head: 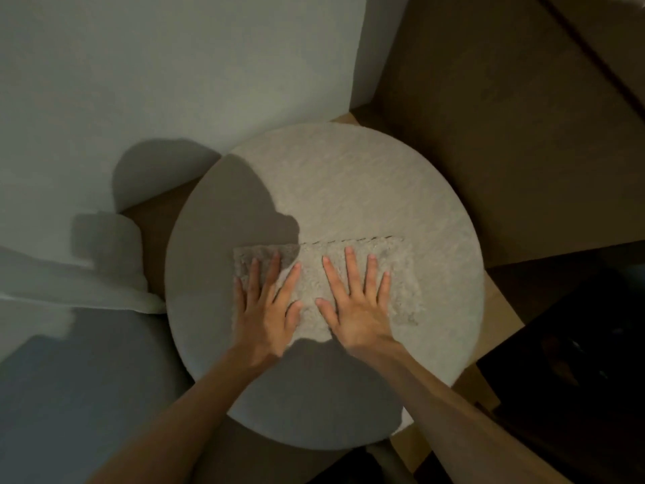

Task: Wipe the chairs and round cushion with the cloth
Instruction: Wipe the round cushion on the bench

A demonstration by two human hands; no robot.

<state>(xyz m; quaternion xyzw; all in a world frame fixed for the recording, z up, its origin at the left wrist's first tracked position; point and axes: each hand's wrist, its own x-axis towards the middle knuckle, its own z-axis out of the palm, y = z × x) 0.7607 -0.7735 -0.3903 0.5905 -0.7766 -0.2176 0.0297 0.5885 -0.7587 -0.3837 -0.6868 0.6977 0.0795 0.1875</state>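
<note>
Both hands, left hand (267,310) and right hand (359,309), press the cloth (401,274) flat on the round cushion (366,183), fingers (350,270) spread wide. Keep the palms down and sweep evenly out to the rim.

hands (267,314) (361,309): 2 | cloth (312,257): 1 | round cushion (349,186): 1

Beige nubbly cloth (324,274) on pale grey-beige round cushion (384,190) — white wall (139,82).

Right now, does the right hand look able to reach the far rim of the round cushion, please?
Probably yes: the right hand lies flat on the cloth, and the round cushion beyond it is bare.
</note>
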